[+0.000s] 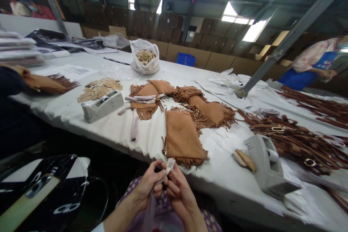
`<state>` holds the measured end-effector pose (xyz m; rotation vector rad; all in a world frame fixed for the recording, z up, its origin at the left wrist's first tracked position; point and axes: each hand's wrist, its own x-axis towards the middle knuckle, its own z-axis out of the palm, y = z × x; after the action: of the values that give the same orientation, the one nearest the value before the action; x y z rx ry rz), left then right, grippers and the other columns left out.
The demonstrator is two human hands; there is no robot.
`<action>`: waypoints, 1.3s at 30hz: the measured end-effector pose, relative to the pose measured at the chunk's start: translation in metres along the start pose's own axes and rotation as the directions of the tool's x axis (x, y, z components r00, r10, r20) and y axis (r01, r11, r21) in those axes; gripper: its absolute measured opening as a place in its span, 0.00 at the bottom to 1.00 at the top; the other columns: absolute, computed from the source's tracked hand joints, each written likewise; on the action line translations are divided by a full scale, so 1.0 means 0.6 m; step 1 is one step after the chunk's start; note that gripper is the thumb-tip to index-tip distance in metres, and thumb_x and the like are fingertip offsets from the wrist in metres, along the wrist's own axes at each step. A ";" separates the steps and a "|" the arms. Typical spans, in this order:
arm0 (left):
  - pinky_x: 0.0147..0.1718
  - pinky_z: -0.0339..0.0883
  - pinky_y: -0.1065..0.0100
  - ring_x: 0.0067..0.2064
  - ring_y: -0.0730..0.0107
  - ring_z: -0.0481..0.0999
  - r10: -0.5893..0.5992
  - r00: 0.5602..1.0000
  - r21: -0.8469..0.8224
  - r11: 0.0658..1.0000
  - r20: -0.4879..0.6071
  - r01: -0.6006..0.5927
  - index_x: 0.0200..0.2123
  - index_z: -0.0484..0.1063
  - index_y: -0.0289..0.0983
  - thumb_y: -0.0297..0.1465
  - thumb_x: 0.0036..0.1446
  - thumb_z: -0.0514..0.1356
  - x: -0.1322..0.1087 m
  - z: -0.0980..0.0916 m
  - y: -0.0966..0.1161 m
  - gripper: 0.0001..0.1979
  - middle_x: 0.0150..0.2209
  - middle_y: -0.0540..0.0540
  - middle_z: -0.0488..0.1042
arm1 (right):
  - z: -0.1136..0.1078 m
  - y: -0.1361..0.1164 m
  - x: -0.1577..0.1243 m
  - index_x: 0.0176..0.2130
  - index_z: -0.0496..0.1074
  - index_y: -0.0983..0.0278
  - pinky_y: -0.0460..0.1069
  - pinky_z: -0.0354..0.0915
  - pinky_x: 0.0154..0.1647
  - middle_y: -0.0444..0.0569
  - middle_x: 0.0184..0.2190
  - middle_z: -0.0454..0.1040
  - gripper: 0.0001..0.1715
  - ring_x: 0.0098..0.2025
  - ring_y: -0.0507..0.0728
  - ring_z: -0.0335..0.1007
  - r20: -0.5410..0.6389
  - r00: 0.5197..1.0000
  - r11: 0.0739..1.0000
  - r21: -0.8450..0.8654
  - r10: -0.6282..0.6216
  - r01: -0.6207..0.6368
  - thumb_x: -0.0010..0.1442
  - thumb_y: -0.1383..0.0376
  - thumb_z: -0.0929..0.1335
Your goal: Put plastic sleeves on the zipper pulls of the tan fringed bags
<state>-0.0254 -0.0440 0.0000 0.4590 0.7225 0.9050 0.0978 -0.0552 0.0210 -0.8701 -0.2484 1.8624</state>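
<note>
1. Two bare hands show at the near side of my view: the left hand [149, 185] and the right hand [178, 190], close together.
2. I see the fingers of both pinched on a pale strip [170, 165], just near of a brown fringed pouch [181, 134] on the counter [149, 134].
3. Far across, a white plastic bag [145, 69] gapes at the top, full of tan pieces [146, 57].
4. Farther still, to its right, sits a blue bin [186, 60]; I cannot make out its contents.
5. Left, a gray tape dispenser [104, 108] stands just near of a beige heap [99, 88] lying loose, outside any container.
</note>
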 end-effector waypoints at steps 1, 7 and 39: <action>0.12 0.43 0.82 0.12 0.88 0.52 -0.061 0.997 -0.043 0.997 0.055 0.063 0.45 0.56 0.40 0.39 0.49 0.67 0.001 -0.004 0.002 0.25 0.23 0.56 0.70 | 0.000 -0.003 0.001 0.45 0.66 0.58 0.36 0.40 0.13 0.43 0.38 0.75 0.28 0.13 0.37 0.41 0.014 1.000 1.000 0.008 0.007 -0.007 0.46 0.63 0.76; 0.14 0.52 0.79 0.14 0.83 0.63 0.008 0.999 0.179 0.984 0.035 -0.014 0.53 0.53 0.39 0.39 0.49 0.67 0.003 -0.025 0.009 0.33 0.28 0.52 0.74 | -0.024 -0.023 0.012 0.44 0.69 0.62 0.41 0.47 0.10 0.46 0.31 0.76 0.26 0.12 0.44 0.56 -0.094 0.979 0.819 -0.566 -0.179 0.095 0.51 0.49 0.70; 0.33 0.69 0.70 0.33 0.69 0.76 0.179 0.952 0.249 0.962 -0.248 -0.116 0.33 0.70 0.34 0.38 0.50 0.66 0.073 -0.001 0.098 0.14 0.33 0.45 0.75 | -0.062 -0.052 0.079 0.46 0.70 0.64 0.56 0.61 0.43 0.54 0.39 0.70 0.16 0.39 0.60 0.62 0.474 0.594 -0.446 -0.871 -0.650 0.207 0.66 0.62 0.58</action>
<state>-0.0398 0.0250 0.0209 0.6106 1.0609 1.0412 0.1344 -0.0076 -0.0109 -1.6450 -1.8229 0.1123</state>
